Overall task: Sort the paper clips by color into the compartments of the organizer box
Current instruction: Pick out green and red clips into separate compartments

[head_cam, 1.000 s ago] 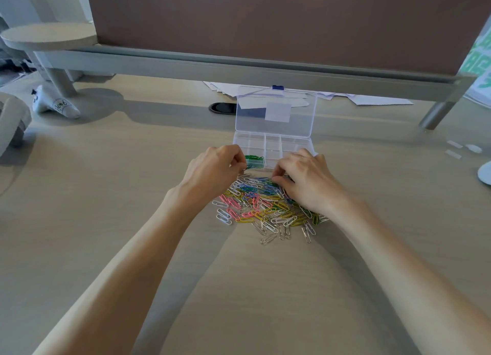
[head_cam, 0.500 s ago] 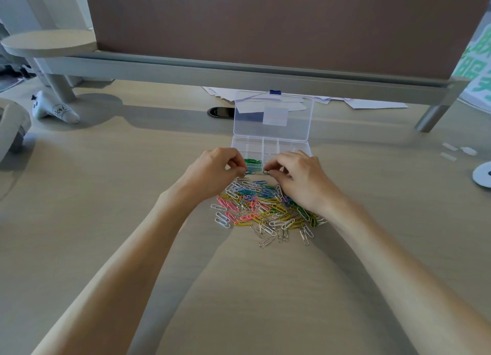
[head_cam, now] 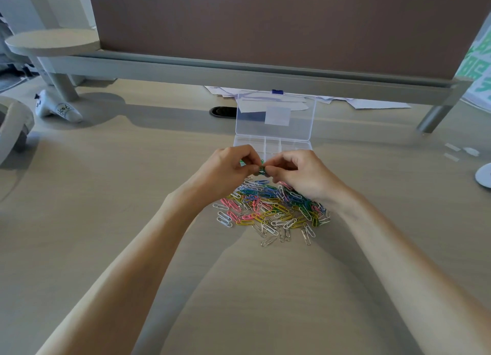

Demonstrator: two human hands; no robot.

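Green paper clips [head_cam: 261, 170] clamped between curled fingers of left hand [head_cam: 225, 172] and right hand [head_cam: 303, 176], held over near edge of clear organizer box [head_cam: 273, 144], lid upright. Mixed-colour clip pile [head_cam: 271, 211] lies on table [head_cam: 132, 195], just in front of box.

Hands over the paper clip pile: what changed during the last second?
The right hand lifted off the paper clip pile and met the left hand; both now pinch green clips between their fingertips. The organizer box stays open, the pile much as before.
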